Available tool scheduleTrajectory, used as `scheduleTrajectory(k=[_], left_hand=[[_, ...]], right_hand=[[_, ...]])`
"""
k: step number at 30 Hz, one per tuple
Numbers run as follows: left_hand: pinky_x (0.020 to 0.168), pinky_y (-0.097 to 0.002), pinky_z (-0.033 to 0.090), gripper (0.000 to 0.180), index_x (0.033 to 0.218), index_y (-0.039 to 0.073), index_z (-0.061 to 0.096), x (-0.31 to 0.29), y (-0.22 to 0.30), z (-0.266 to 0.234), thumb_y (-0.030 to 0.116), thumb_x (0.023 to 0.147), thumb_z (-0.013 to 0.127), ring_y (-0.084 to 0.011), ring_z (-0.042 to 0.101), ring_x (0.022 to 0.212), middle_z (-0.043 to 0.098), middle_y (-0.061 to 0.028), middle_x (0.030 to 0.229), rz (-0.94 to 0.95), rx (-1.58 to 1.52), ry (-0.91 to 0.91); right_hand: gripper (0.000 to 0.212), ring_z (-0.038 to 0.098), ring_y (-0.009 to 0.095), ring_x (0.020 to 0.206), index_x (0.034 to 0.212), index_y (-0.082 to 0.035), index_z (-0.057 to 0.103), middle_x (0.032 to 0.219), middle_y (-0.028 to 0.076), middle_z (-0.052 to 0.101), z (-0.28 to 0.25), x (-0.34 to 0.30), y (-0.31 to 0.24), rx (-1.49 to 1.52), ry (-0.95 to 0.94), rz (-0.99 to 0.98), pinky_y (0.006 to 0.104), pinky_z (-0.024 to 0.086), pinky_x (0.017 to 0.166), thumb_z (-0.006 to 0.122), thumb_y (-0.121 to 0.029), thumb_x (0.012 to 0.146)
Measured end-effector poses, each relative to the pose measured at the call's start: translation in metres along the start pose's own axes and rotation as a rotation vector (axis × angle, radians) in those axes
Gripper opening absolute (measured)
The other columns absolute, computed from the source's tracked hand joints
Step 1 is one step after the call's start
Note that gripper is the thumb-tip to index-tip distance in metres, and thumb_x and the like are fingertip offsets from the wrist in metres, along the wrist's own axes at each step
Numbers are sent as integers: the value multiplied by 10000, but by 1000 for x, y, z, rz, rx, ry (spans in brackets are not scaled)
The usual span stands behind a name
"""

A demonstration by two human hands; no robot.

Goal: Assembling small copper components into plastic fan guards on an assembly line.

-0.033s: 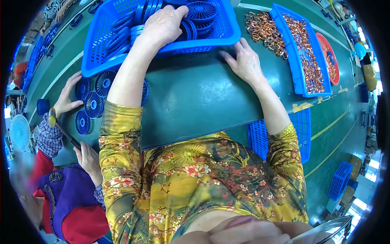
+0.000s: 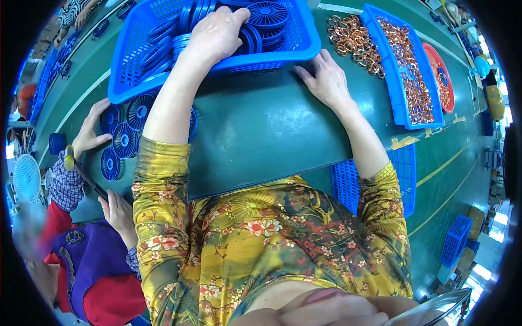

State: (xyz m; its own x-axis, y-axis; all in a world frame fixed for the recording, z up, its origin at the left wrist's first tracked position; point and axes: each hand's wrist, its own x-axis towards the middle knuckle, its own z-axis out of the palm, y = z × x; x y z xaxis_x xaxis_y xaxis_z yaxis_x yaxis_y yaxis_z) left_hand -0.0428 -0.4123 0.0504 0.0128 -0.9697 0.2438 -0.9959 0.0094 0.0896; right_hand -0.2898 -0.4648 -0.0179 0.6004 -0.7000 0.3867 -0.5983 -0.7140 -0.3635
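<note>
My left hand (image 2: 217, 35) reaches over the near wall of a blue plastic basket (image 2: 122, 81), its fingers curled down among round blue spoked grilles (image 2: 266, 15). The fingertips are hidden there, so what they grip cannot be made out. Some grilles stand on edge in rows; others lie stacked flat. My right hand (image 2: 329, 81) is beside the basket's near right corner, thumb spread away from the fingers and nothing visible in its grasp. Its fingertips meet the corner. Beyond my left forearm, more spoked grilles (image 2: 125, 140) lie flat on the green table (image 2: 261, 130).
At the right are a pile of copper-coloured rings (image 2: 356, 43), a blue tray (image 2: 399, 111) of such rings and a red round tray (image 2: 435, 54). A co-worker's hand (image 2: 89, 130) rests by the grilles; the other hand (image 2: 118, 212) is near a hammer (image 2: 89, 179).
</note>
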Motion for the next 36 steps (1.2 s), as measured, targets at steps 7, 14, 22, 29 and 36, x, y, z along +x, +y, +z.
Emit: scheduleTrajectory(k=[7, 14, 22, 29, 36], left_hand=[[806, -455, 485, 258, 1044, 73, 585, -3, 0, -4, 92, 790, 629, -364, 610, 935, 634, -175, 938, 15, 97, 47], [777, -418, 498, 185, 1036, 66, 580, -18, 8, -32, 136, 865, 584, -352, 638, 892, 660, -156, 950, -91, -133, 110], [831, -292, 511, 288, 1091, -17, 603, -100, 53, -20, -110, 820, 589, -215, 635, 1000, 627, -154, 1158, 113, -792, 926], [1059, -536, 317, 687, 1300, 79, 501, -186, 70, 23, 370, 733, 758, -399, 266, 1373, 279, -235, 1480, 92, -321, -160], [840, -444, 494, 371, 1100, 28, 590, -178, 69, 35, 290, 849, 667, -342, 617, 1023, 630, -206, 1077, 16, -484, 175]], right_hand=[[215, 608, 327, 845, 838, -48, 631, 903, 115, 604, 1, 1, 3, 59, -50, -12, 412, 499, 720, 674, -258, 824], [236, 643, 332, 789, 914, -39, 663, 832, 154, 656, -4, -7, 22, 255, 38, 195, 408, 499, 687, 645, -269, 864], [199, 613, 297, 809, 846, -56, 624, 852, 104, 608, -17, -22, 15, 33, -68, 103, 420, 498, 710, 691, -240, 809], [128, 604, 297, 833, 818, -63, 617, 841, 105, 603, -26, -32, 7, -63, -105, 36, 420, 498, 713, 650, -186, 830], [110, 598, 288, 845, 859, -70, 631, 874, 87, 614, -27, -49, -8, -91, -11, -10, 397, 488, 712, 660, -174, 839]])
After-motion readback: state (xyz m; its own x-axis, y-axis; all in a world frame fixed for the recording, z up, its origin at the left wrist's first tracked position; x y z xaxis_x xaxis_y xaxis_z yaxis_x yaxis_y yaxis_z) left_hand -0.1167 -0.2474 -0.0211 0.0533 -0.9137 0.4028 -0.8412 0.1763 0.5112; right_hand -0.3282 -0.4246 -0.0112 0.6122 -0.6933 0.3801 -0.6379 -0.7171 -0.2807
